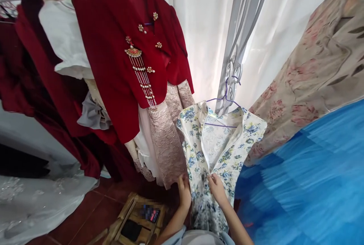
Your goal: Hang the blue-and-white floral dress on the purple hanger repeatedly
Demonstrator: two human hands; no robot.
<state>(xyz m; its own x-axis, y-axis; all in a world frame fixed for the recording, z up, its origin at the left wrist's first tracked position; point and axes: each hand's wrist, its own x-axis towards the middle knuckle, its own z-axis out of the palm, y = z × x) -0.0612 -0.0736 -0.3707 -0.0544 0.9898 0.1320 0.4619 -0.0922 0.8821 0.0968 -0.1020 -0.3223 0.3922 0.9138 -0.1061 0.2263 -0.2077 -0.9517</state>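
A white dress with blue and yellow flowers (196,154) hangs in front of me on a thin purple hanger (226,92). Its V-shaped opening spreads apart at the top and narrows to a point at the zipper (207,158). Right at that point, my right hand (217,190) is closed in a pinch on the zipper; the small pull itself is hidden by the fingers. My left hand (184,192) is closed on the dress's left side edge, with its fingers curled at the fabric.
A red jacket with beaded ornaments (108,44) hangs at the left over a pink brocade skirt (169,142). A grey metal stand (227,63) rises behind the dress. To the right are a beige floral garment (301,82) and blue tulle (298,177). A wooden stool (133,203) holds a phone-like object.
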